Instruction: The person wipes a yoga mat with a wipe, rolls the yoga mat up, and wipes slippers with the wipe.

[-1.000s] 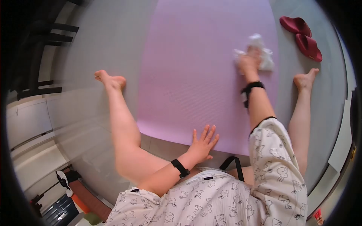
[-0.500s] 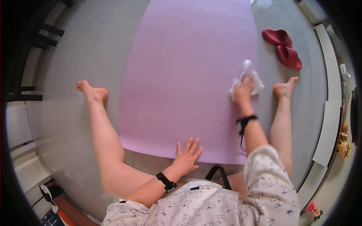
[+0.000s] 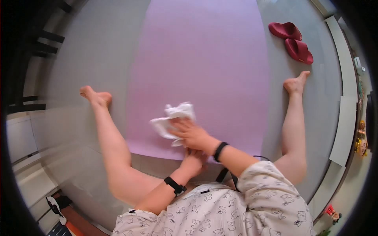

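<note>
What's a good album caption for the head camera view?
Right-hand fingers on a crumpled white cloth, over a lilac mat between two bare legs, red slippers lying nearby.

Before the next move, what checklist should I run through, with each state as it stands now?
1. Right hand on the white cloth: ok.
2. Cloth over the purple mat: ok, toward the near edge.
3. Hands apart in view: not ok, they overlap.
4. Left hand bracing the mat: cannot tell, partly hidden.
5. Red slippers off the mat: ok, on the floor.
</note>
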`<state>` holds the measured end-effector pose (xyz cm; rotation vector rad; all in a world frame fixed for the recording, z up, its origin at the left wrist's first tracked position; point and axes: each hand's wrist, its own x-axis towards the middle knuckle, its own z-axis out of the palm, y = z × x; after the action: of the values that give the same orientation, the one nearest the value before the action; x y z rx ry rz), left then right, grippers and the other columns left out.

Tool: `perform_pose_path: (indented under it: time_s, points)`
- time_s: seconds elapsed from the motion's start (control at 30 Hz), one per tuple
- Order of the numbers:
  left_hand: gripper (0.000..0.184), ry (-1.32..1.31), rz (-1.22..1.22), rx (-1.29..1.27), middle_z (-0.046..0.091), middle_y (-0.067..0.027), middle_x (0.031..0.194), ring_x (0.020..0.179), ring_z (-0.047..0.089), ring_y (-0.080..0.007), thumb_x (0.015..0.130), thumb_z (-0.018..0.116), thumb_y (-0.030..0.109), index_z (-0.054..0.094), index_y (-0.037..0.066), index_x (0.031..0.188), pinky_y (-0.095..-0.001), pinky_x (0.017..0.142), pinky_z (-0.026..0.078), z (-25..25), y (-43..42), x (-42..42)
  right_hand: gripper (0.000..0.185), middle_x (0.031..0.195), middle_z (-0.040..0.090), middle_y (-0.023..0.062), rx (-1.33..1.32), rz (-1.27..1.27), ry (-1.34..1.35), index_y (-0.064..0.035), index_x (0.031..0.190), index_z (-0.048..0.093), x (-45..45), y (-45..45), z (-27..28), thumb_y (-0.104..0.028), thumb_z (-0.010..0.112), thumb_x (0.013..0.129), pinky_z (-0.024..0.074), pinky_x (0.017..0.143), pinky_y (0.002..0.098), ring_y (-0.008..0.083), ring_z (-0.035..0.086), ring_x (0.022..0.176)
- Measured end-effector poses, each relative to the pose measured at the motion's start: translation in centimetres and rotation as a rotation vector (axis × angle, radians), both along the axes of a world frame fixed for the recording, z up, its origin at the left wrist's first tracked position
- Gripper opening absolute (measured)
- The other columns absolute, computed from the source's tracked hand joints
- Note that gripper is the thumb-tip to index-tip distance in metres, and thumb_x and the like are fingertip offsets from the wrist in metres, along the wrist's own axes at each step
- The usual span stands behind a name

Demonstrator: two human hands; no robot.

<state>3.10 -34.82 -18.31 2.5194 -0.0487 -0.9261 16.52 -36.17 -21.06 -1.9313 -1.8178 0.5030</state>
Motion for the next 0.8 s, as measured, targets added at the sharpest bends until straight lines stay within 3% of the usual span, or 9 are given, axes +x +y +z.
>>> perform_pose_path:
  time_s: [0.07, 0.17, 0.3, 0.37, 0.43, 0.47, 0.5, 0.67, 0.8]
  points:
    - [0.076, -0.113, 0.061, -0.035, 0.011, -0.0147, 0.146, 0.135, 0.005, -0.0342, 0.074, 0.065, 0.036, 0.028, 0.016, 0.137, -0.0684, 0.097, 0.012, 1.3, 0.5, 0.5, 0.052, 0.141, 0.028, 0.0133, -0.162, -0.317, 0.083, -0.0155, 0.131, 0.041, 3.8, -5.6, 0.1, -0.025, 0.054, 0.082, 0.0149, 0.108, 0.0449, 0.0307, 0.021, 0.132]
    - [0.078, -0.135, 0.08, -0.063, 0.005, -0.0137, 0.147, 0.136, 0.0, -0.0336, 0.073, 0.067, 0.032, 0.027, 0.017, 0.137, -0.0688, 0.096, 0.015, 2.0, 0.6, 1.0, 0.049, 0.142, 0.023, 0.0171, -0.299, -0.685, -0.34, -0.013, 0.135, 0.034, 13.0, -10.9, -2.2, -0.026, 0.042, 0.088, 0.0166, 0.104, 0.0515, 0.0318, 0.017, 0.133]
    - [0.079, -0.146, 0.056, -0.034, 0.003, -0.0132, 0.147, 0.136, 0.001, -0.0341, 0.072, 0.068, 0.031, 0.026, 0.017, 0.138, -0.069, 0.096, 0.015, 1.9, 0.5, 0.9, 0.061, 0.139, 0.023, 0.0218, -0.309, -1.212, -0.405, -0.0002, 0.136, 0.024, 18.1, -2.7, -3.3, -0.026, 0.045, 0.085, 0.0145, 0.104, 0.0525, 0.0342, 0.018, 0.131]
    - [0.079, -0.129, 0.036, -0.018, 0.003, -0.0132, 0.147, 0.135, 0.001, -0.0344, 0.073, 0.068, 0.031, 0.026, 0.017, 0.138, -0.0691, 0.096, 0.015, 1.7, 0.7, 0.8, 0.056, 0.139, 0.023, 0.0224, -0.219, -0.818, -0.261, 0.0012, 0.133, 0.031, 14.8, 1.0, -5.6, -0.022, 0.045, 0.084, 0.0161, 0.104, 0.0513, 0.0367, 0.02, 0.13]
    - [0.079, -0.124, 0.036, -0.024, 0.003, -0.0133, 0.147, 0.135, 0.001, -0.0348, 0.073, 0.068, 0.032, 0.026, 0.017, 0.138, -0.0691, 0.095, 0.015, 1.3, 0.4, 0.7, 0.06, 0.138, 0.027, 0.0202, -0.343, -0.381, -0.229, -0.0012, 0.133, 0.032, 7.2, 2.6, 1.6, -0.02, 0.051, 0.079, 0.0153, 0.106, 0.0468, 0.0343, 0.021, 0.13]
    - [0.077, -0.062, 0.017, -0.012, 0.003, -0.0134, 0.147, 0.135, 0.001, -0.0348, 0.074, 0.067, 0.032, 0.026, 0.017, 0.138, -0.0691, 0.095, 0.015, 0.9, 0.6, 0.7, 0.058, 0.139, 0.027, 0.0176, 0.007, -0.282, -0.211, -0.0089, 0.132, 0.036, 3.9, 0.8, -0.8, -0.021, 0.052, 0.078, 0.0144, 0.107, 0.045, 0.0331, 0.021, 0.131]
    - [0.076, -0.025, 0.006, -0.012, 0.003, -0.0134, 0.147, 0.135, 0.001, -0.0349, 0.074, 0.066, 0.032, 0.026, 0.017, 0.138, -0.069, 0.095, 0.015, 0.8, 0.7, 0.6, 0.057, 0.14, 0.026, 0.0154, -0.035, -0.236, -0.088, -0.015, 0.134, 0.035, 1.6, -1.5, 0.6, -0.023, 0.051, 0.079, 0.0155, 0.107, 0.0463, 0.0326, 0.02, 0.131]
    - [0.074, -0.142, 0.019, -0.035, 0.002, -0.0135, 0.147, 0.136, 0.0, -0.0346, 0.076, 0.064, 0.032, 0.026, 0.017, 0.138, -0.0685, 0.096, 0.015, 1.7, 0.8, 0.9, 0.061, 0.144, 0.017, 0.0172, -0.37, -0.78, -0.1, -0.0139, 0.138, 0.028, 3.5, -15.7, -0.3, -0.026, 0.048, 0.082, 0.0126, 0.106, 0.0507, 0.0347, 0.014, 0.133]
    - [0.077, -0.089, -0.005, -0.015, 0.0, -0.0137, 0.148, 0.136, -0.003, -0.0345, 0.076, 0.065, 0.032, 0.024, 0.018, 0.139, -0.0685, 0.096, 0.015, 1.8, 0.6, 1.1, 0.059, 0.144, 0.016, 0.0189, -0.292, -1.185, -0.186, -0.0106, 0.138, 0.026, 7.0, -13.4, -1.5, -0.023, 0.045, 0.084, 0.0111, 0.105, 0.0548, 0.0347, 0.01, 0.134]
